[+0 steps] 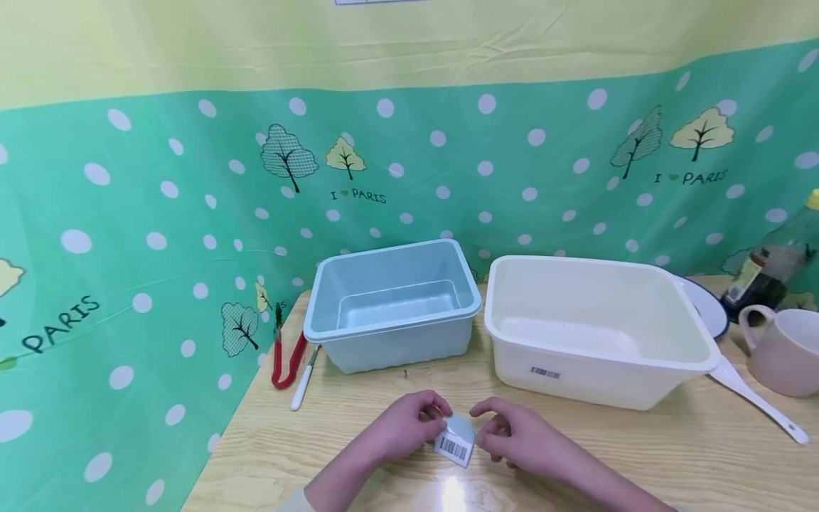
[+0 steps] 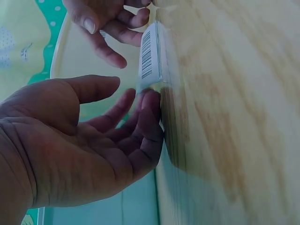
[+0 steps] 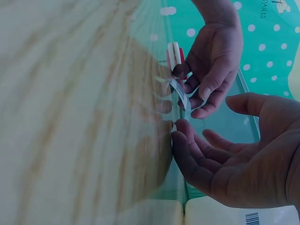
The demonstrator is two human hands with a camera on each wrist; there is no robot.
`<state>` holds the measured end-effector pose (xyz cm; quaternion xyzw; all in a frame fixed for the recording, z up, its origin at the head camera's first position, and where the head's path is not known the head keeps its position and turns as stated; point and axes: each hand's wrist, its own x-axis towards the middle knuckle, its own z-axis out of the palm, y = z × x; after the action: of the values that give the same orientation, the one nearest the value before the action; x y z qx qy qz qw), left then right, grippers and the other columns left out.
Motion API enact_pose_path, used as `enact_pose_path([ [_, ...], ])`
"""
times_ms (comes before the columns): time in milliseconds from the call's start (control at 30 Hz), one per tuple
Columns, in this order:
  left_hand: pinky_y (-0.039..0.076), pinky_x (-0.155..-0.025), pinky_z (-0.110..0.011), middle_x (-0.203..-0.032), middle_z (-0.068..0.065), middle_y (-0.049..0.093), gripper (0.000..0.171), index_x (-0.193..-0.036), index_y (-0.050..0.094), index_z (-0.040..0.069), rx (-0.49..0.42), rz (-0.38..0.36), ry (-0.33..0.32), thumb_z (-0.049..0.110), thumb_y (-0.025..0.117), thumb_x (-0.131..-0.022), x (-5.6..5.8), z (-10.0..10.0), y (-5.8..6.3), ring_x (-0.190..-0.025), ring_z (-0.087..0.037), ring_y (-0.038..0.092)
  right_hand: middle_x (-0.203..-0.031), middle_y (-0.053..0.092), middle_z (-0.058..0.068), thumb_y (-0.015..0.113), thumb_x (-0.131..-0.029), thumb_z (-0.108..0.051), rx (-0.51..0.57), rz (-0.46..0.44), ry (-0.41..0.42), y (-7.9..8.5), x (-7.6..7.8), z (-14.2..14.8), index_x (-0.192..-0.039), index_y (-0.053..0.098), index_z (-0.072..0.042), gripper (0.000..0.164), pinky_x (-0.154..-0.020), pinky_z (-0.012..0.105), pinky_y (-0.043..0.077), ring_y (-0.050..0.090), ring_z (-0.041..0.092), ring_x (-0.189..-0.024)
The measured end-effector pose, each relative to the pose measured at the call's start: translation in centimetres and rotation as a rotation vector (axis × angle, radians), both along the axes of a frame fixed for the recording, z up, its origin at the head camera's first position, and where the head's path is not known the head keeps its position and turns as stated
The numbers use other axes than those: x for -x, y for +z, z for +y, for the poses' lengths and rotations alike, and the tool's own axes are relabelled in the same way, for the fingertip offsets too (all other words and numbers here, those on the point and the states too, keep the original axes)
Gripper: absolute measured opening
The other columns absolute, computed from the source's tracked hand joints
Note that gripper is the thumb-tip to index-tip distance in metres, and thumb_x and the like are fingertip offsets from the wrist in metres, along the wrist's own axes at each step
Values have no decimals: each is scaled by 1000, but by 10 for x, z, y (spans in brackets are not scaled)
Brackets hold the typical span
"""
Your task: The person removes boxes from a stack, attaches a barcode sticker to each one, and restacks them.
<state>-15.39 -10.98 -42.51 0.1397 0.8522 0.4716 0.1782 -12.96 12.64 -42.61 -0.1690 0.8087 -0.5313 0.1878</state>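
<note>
Plastic piece (image 1: 459, 424) could slip or drop, as neither thumb seems to pinch it. It is low at the table (image 1: 249, 462), between the hands. Left hand (image 1: 409, 427) touches one edge with loosely bent fingers; right hand's (image 1: 521, 437) relaxed fingers are at the other. Its long way runs away from the person, round end farthest, stripy label (image 1: 453, 448) nearest.
</note>
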Motion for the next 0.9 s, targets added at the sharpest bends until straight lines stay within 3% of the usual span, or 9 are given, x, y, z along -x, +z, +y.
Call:
enact_pose_path([
  [133,49,-63,-26,-85,2,63,7,-97,71,11,22,37,-18,8,70,-91,0,0,0,-75,-15,59,-103,70,9,69,-96,-18,17,-20,18,0,0,-1,-133,56,2,44,-58,35,54,64,25,-81],
  [400,51,-65,-27,-81,5,69,5,-92,76,15,-3,53,30,12,73,-92,1,1,4,-77,-15,64,-104,66,7,70,-94,-18,12,29,-5,1,0,-1,-133,57,0,45,-57,33,53,64,24,-79],
  [500,53,-66,-28,-82,5,70,5,-94,77,14,-48,52,51,13,74,-91,1,2,6,-78,-17,66,-99,66,6,70,-94,-18,8,32,-23,2,-1,0,-132,57,-1,44,-55,31,52,63,24,-77],
  [700,60,-69,-32,-85,-3,72,8,-97,75,6,-232,-4,88,7,74,-90,-1,8,7,-77,-20,69,-91,68,6,73,-92,-16,59,21,-29,3,0,0,-131,57,-3,44,-51,28,49,64,24,-71],
  [900,60,-69,-30,-86,-6,74,9,-99,73,2,-333,-8,97,7,73,-92,-2,12,9,-74,-20,70,-83,65,5,74,-90,-7,116,68,-61,4,2,-2,-126,60,-4,39,-54,23,46,57,14,-65],
])
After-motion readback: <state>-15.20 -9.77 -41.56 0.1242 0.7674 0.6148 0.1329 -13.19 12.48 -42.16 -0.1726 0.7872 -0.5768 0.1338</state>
